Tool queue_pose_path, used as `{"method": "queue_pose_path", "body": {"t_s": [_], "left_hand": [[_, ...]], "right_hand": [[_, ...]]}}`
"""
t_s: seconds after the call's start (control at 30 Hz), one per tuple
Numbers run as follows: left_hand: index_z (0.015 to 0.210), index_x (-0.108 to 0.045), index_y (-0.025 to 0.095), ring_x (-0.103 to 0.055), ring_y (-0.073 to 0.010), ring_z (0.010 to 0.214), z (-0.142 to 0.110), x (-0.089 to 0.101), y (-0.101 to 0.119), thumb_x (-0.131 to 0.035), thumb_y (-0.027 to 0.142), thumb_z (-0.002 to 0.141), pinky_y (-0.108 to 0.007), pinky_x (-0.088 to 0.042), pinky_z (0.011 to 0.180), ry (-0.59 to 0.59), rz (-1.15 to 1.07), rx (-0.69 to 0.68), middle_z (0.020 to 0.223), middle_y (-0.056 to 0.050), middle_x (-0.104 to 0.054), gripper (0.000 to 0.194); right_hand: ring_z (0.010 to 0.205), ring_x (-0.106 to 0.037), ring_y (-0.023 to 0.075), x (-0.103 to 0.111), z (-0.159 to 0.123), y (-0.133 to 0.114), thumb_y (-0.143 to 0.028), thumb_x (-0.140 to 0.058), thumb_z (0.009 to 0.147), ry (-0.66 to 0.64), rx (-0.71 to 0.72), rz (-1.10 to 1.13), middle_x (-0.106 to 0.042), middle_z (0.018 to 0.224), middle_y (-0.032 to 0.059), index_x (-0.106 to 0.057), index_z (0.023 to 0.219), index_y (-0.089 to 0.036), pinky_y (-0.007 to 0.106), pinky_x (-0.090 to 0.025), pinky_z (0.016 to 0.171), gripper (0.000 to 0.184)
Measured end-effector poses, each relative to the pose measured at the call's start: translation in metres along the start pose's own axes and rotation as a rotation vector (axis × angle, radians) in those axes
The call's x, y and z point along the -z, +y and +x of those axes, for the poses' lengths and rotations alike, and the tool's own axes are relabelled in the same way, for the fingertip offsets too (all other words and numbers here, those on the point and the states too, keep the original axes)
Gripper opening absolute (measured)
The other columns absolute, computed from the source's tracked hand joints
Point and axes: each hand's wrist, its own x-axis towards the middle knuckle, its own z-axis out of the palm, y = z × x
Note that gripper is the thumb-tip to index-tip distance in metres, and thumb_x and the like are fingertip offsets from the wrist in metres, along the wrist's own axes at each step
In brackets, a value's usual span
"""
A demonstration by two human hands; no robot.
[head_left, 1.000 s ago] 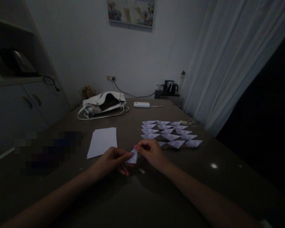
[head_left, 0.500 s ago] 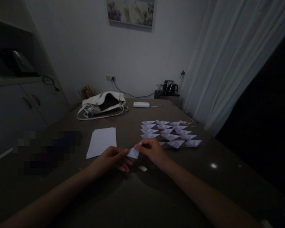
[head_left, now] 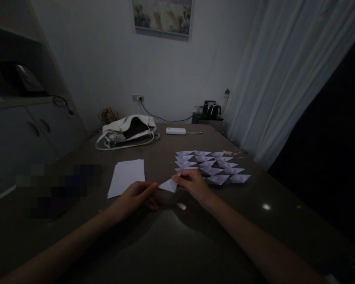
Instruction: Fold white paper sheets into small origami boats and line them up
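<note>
A small folded white paper boat [head_left: 168, 185] hangs just above the dark table [head_left: 171, 236]. My left hand [head_left: 137, 196] pinches its left tip. My right hand [head_left: 192, 184] pinches its right end, fingers closed. Just beyond my right hand lie several finished paper boats [head_left: 213, 165] in rows. A stack of plain white sheets [head_left: 126, 176] rests beyond my left hand.
A white handbag [head_left: 127, 130] lies at the table's far side, with a white power bank [head_left: 176, 131] and its cable beside it. A small white scrap [head_left: 181, 206] lies under my right wrist. Curtains [head_left: 284, 79] hang at the right, cabinets [head_left: 29, 126] stand left.
Both hands have pulled the folded paper apart sideways, so it went from a narrow upright shape to a wider flat boat. My right hand moved slightly away and to the right.
</note>
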Motion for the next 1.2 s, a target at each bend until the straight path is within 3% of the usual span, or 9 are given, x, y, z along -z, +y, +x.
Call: {"method": "queue_pose_path", "body": {"t_s": [0.2, 0.63, 0.8, 0.93, 1.2], "left_hand": [[0.072, -0.067, 0.011, -0.06, -0.0155, 0.057, -0.001, 0.0, -0.003, -0.054, 0.054, 0.08, -0.024, -0.049, 0.056, -0.056, 0.106, -0.065, 0.067, -0.007, -0.07, 0.046], [0.072, -0.064, 0.011, -0.057, -0.0144, 0.056, -0.011, 0.0, 0.004, -0.047, 0.049, 0.086, -0.022, -0.044, 0.052, -0.048, 0.272, -0.177, 0.065, -0.005, -0.067, 0.044], [0.074, -0.063, 0.01, -0.056, -0.0143, 0.056, -0.01, -0.003, -0.001, -0.044, 0.053, 0.086, -0.023, -0.045, 0.054, -0.101, 0.27, -0.144, 0.064, -0.005, -0.065, 0.048], [0.068, -0.059, 0.012, -0.051, -0.0111, 0.046, -0.008, -0.008, 0.0, -0.043, 0.055, 0.086, -0.02, -0.038, 0.045, -0.139, 0.313, -0.111, 0.055, -0.003, -0.062, 0.05], [0.071, -0.058, 0.012, -0.047, -0.0093, 0.04, -0.008, -0.009, -0.003, -0.044, 0.057, 0.084, -0.018, -0.036, 0.041, -0.121, 0.229, -0.074, 0.05, -0.001, -0.06, 0.049]], "right_hand": [[0.055, -0.05, 0.011, -0.004, -0.002, 0.0, -0.035, -0.064, 0.073, -0.062, 0.025, -0.008, -0.056, 0.057, -0.0006, -0.063, 0.062, -0.016, 0.023, -0.038, 0.054, 0.022], [0.056, -0.05, 0.0105, -0.007, -0.006, -0.007, -0.034, -0.065, 0.072, -0.076, -0.02, 0.075, -0.056, 0.058, -0.0011, -0.064, 0.063, -0.015, 0.023, -0.039, 0.056, 0.021], [0.054, -0.048, 0.0101, -0.012, -0.009, -0.004, -0.035, -0.066, 0.072, -0.132, 0.015, 0.012, -0.055, 0.057, -0.0007, -0.064, 0.063, -0.013, 0.023, -0.036, 0.054, 0.023], [0.051, -0.045, 0.0091, -0.019, -0.013, -0.004, -0.041, -0.06, 0.078, -0.178, 0.039, -0.004, -0.051, 0.054, -0.0016, -0.061, 0.061, -0.013, 0.022, -0.033, 0.05, 0.033], [0.051, -0.042, 0.0088, -0.023, -0.016, -0.011, -0.048, -0.052, 0.082, -0.129, 0.058, 0.027, -0.046, 0.051, -0.002, -0.052, 0.054, -0.014, 0.022, -0.032, 0.05, 0.044]]}}
